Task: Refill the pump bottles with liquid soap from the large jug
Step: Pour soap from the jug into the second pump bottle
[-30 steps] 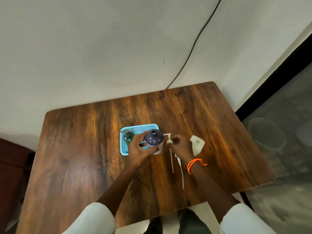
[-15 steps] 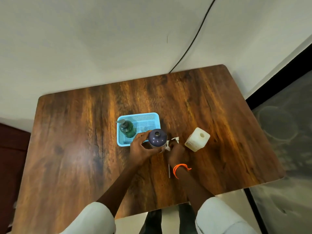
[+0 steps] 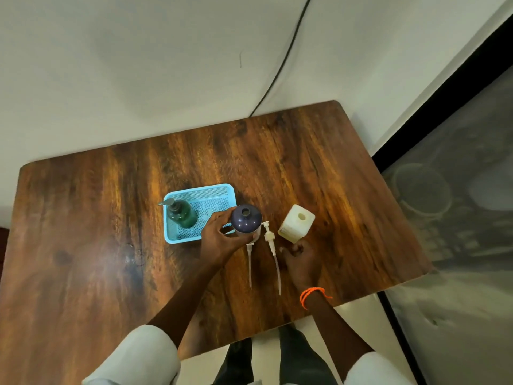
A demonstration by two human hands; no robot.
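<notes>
Green pump bottle [image 3: 183, 215] upright in blue basket [image 3: 198, 193], spout pointing left. Left hand [image 3: 222, 240] grips dark bottle [image 3: 246, 219], upright, neck open, just right of basket. Two pump heads [image 3: 268, 236] flat on wooden table [image 3: 83, 245], dip tubes running toward person. Right hand [image 3: 299, 262] relaxed, holding nothing, near white jug [image 3: 295, 223], mouth up.

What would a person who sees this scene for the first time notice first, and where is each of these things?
Probably the dark purple bottle, open at the top, near the middle of the wooden table, gripped by the left hand. Two white pump heads lie flat just beside it, near the right hand. The pale jug stands to the right, and a green pump bottle stands in the blue basket to the left.
</notes>
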